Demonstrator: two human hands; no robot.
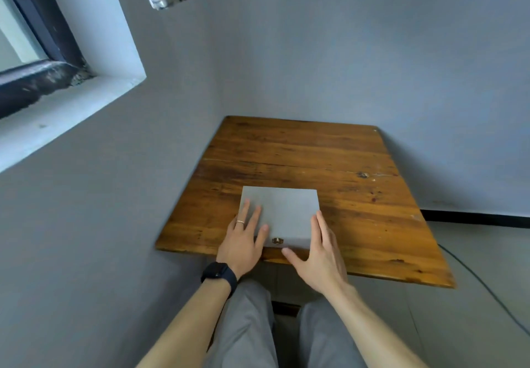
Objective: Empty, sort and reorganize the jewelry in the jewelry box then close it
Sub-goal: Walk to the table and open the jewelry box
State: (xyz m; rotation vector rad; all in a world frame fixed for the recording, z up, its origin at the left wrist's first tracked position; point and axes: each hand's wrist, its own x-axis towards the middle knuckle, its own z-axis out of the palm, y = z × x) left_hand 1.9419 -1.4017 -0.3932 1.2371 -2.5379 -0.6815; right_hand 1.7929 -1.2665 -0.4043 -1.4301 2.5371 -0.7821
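A flat grey jewelry box (284, 208) lies closed near the front edge of the wooden table (358, 210). A small brass clasp (277, 241) sits on its front face. My left hand (243, 235) rests flat on the lid's left part with straight fingers; it wears a ring, and a black watch is on the wrist. My right hand (318, 250) lies along the box's right side, fingers straight, thumb stretched toward the front under the clasp. No jewelry is visible.
The table stands in a corner between grey walls. A window (34, 52) with a dark frame is at the upper left. A black cable (487, 284) runs on the floor to the right. My knees in grey trousers are below the table's front edge.
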